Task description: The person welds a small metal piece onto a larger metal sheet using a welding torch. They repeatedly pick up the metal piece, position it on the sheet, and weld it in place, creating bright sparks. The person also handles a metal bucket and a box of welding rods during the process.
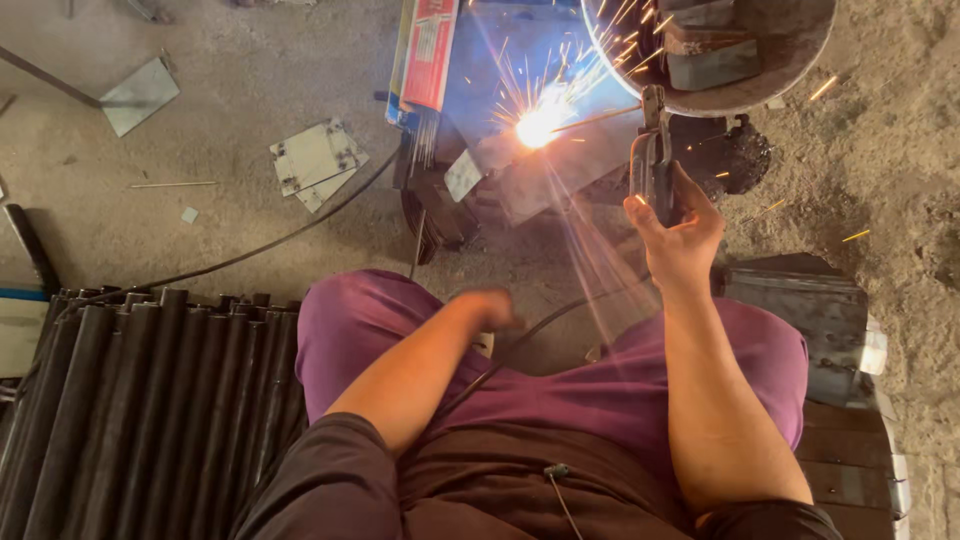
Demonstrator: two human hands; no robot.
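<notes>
While the arc [538, 126] burns white on the far side of the person's knees, the right hand [676, 228] is wrapped tight around the holder [654, 160], which stands upright so the thin rod [598, 117] reaches out leftward to the steel plate [560, 165] on the floor. The arm is held out straight, I'd say to keep the skin clear of the sparks spraying toward the lap. The left hand [492, 308] rests near the left knee, blurred; it grips nothing that I can make out, and whether it is curled or slack I cannot tell. A black cable [250, 250] snakes from the left across the dirt to the plate, probably the return lead. A rod packet [428, 52] lies just left of the arc, within easy reach. Small square plates [318, 160] lie further left. Dark pipes [130, 400] are stacked near the person on the left, and a round metal drum [745, 50] sits far right, just beyond the holder.
</notes>
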